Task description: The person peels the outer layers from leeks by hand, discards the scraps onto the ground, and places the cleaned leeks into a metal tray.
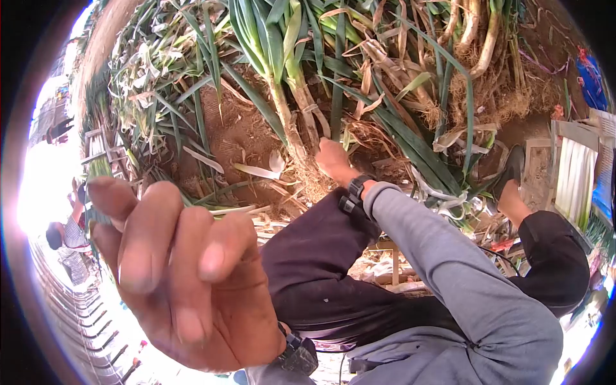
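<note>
Close to the camera, my left hand [186, 282] is raised with its palm toward me. Its fingers are bent and apart, with nothing visible in them. My right hand [335, 160] reaches low among the plants, its fingers closed around the lower stem of a leek [307, 106]; part of the grip is hidden. Another leek [280, 106] stands right beside that one, its roots [314, 179] hanging near my knee. Both have green leaves above and pale, soil-marked stems. A dark strap with a small device [354, 192] is around my right wrist.
More rooted leeks [471, 38] lie at the upper right, with a leafy heap [154, 83] at the upper left. Peeled white stalks [575, 176] rest in a wooden frame [539, 170] at right. Loose scraps cover the soil. Another person [70, 237] is at far left.
</note>
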`<move>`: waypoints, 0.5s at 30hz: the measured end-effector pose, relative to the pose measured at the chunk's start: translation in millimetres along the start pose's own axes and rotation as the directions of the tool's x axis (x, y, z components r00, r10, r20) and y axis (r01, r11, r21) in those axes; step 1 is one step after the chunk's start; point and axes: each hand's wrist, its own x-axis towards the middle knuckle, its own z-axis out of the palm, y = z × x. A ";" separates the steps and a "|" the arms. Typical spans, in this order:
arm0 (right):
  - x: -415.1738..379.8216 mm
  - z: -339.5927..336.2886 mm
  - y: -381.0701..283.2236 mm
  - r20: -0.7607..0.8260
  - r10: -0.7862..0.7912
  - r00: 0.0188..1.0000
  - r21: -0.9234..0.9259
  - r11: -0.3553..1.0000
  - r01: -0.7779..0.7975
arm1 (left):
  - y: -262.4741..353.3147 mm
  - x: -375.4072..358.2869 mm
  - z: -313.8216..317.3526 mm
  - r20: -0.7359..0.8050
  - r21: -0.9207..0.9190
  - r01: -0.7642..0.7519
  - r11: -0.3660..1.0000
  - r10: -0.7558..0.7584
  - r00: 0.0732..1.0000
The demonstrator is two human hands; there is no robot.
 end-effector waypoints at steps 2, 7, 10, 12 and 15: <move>4.6 8.2 -5.5 -0.087 0.043 0.995 -0.019 0.999 -0.045 | -0.8 1.9 1.7 -0.020 0.010 -0.001 1.000 0.001 1.000; 0.6 -41.1 -18.8 0.171 0.100 0.980 0.091 0.989 -0.117 | -2.3 0.4 -1.4 -0.044 -0.043 -0.002 0.999 0.000 0.999; -28.1 -96.5 -4.5 0.215 0.091 0.972 0.259 0.955 -0.147 | 0.9 -0.8 -5.2 0.012 -0.060 0.002 0.998 -0.001 1.000; -40.3 -131.7 22.5 0.117 -0.130 0.985 0.278 0.956 0.093 | 0.6 -1.7 -3.8 0.023 -0.092 0.001 0.996 0.001 1.000; -59.7 -180.5 46.9 0.098 -0.147 0.984 0.267 0.957 0.117 | -3.8 -2.0 -4.3 0.043 -0.085 -0.012 0.996 0.016 0.999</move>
